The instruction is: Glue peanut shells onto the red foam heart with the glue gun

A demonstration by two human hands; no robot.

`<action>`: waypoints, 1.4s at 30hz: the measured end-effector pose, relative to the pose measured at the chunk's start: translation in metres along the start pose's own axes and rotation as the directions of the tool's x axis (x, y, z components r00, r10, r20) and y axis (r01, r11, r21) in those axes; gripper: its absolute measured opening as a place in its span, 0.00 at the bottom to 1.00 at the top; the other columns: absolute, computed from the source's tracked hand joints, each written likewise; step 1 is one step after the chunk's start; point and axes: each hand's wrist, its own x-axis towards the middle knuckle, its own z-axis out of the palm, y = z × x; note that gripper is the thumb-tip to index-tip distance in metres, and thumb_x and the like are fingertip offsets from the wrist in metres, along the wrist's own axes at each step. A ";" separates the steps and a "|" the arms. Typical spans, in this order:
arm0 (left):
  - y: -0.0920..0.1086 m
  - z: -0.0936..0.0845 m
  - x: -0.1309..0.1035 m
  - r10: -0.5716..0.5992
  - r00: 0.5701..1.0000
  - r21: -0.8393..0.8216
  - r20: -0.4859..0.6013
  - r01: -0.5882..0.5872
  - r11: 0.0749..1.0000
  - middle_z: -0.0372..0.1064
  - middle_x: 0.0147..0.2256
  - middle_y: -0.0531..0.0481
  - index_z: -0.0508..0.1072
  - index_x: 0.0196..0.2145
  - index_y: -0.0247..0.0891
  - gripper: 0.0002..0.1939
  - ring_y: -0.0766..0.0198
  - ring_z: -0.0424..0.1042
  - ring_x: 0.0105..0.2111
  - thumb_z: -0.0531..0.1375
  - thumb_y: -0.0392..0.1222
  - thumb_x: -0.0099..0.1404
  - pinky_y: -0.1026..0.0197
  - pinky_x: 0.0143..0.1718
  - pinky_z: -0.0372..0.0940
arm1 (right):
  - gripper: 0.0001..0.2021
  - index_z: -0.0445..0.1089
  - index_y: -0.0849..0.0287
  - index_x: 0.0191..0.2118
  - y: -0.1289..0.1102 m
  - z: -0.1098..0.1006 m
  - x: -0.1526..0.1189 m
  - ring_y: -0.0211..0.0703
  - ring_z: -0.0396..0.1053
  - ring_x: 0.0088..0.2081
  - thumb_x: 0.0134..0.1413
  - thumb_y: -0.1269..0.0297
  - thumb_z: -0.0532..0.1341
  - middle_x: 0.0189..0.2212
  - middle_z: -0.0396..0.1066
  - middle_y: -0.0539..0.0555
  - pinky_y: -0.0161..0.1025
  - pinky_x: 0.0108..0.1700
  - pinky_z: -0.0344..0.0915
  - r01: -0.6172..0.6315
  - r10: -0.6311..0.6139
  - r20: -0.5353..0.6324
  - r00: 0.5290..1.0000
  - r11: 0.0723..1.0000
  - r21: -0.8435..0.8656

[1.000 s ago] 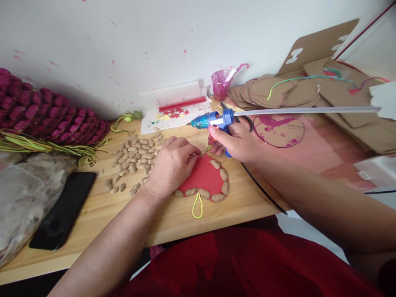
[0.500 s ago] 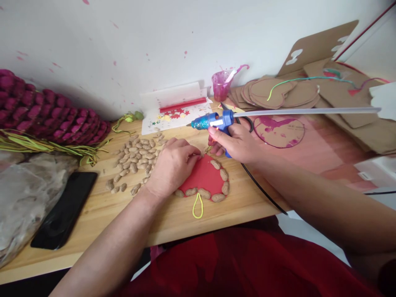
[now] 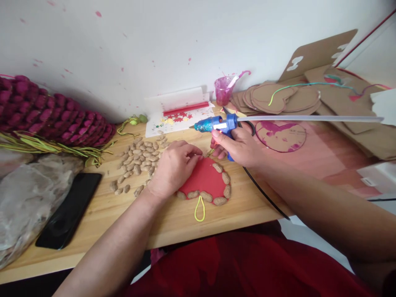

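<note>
Little had moved but the viewpoint — peanuts [image 3: 226, 178] lined the right and near edges of the red heart [image 3: 204, 178].
On the table [image 3: 173, 225], its middle lay bare; the left hand [image 3: 176, 167] hid its left edge, fingers curled, hold unclear — the right hand [image 3: 244, 147] gripped a glue gun [image 3: 227, 126].

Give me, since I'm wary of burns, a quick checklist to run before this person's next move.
1. Glue gun gripped by the right hand: ok.
2. Glue stick loaded: ok, it sticks out of the rear.
3. Nozzle apart from the left hand: ok, a gap shows.
4. Nozzle hot: cannot tell.
5. Peanuts edging the red heart all round: cannot tell, the left hand hides part.
6. Yellow loop clear of both hands: ok.
</note>
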 end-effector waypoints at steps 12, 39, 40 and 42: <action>-0.013 -0.020 0.010 -0.409 0.873 -0.944 0.265 0.321 0.073 0.64 0.26 0.55 0.74 0.29 0.36 0.20 0.72 0.64 0.26 0.77 0.49 0.50 0.69 0.27 0.63 | 0.18 0.74 0.56 0.36 -0.022 0.000 -0.023 0.41 0.77 0.29 0.63 0.45 0.63 0.32 0.76 0.55 0.38 0.28 0.75 0.157 -0.159 0.025 0.987 0.984 0.080; -0.002 -0.005 0.001 -0.108 0.942 -0.356 -0.317 -0.012 0.934 0.78 0.33 0.50 0.82 0.37 0.38 0.03 0.67 0.70 0.30 0.67 0.37 0.66 0.62 0.35 0.66 | 0.11 0.75 0.54 0.37 -0.017 0.011 -0.027 0.55 0.73 0.58 0.65 0.53 0.64 0.44 0.78 0.54 0.55 0.56 0.74 -0.082 -0.031 0.186 0.982 0.819 0.568; -0.002 -0.005 0.001 -0.111 0.945 -0.368 -0.308 -0.011 0.930 0.78 0.33 0.50 0.82 0.37 0.38 0.03 0.67 0.71 0.31 0.67 0.37 0.66 0.63 0.35 0.66 | 0.10 0.76 0.54 0.38 -0.018 0.011 -0.027 0.56 0.73 0.58 0.66 0.53 0.64 0.45 0.78 0.55 0.56 0.56 0.74 -0.086 -0.026 0.185 0.982 0.816 0.572; -0.003 -0.006 0.001 -0.108 0.947 -0.376 -0.302 -0.014 0.927 0.78 0.33 0.49 0.82 0.37 0.37 0.03 0.66 0.72 0.31 0.67 0.37 0.65 0.62 0.35 0.67 | 0.10 0.76 0.54 0.38 -0.019 0.011 -0.027 0.56 0.73 0.59 0.65 0.54 0.64 0.45 0.78 0.55 0.56 0.56 0.75 -0.088 -0.021 0.179 0.984 0.811 0.578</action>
